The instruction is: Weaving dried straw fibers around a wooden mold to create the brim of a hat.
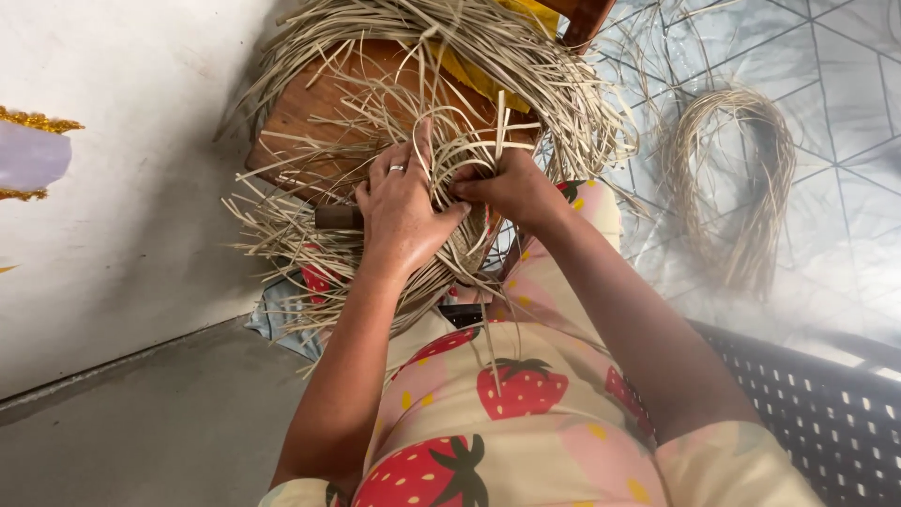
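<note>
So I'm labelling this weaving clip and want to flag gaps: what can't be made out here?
Head view only:
- Right hand: fingertips buried in the pale straw strips, grip unclear.
- Left hand: palm side hidden; it covers part of a dark handle.
- Wooden stool: mostly under strips.
- Yellow cloth: mostly covered.
- Looped bundle on the floor: hazy.

Pale, dry, matt straw-like fibre strands (450, 84) lie over a smooth reddish-brown wooden stool (310, 113). At three o'clock, glossy grey patterned floor tiles (845, 141); at five, a black perforated plastic chair (826, 413).
</note>
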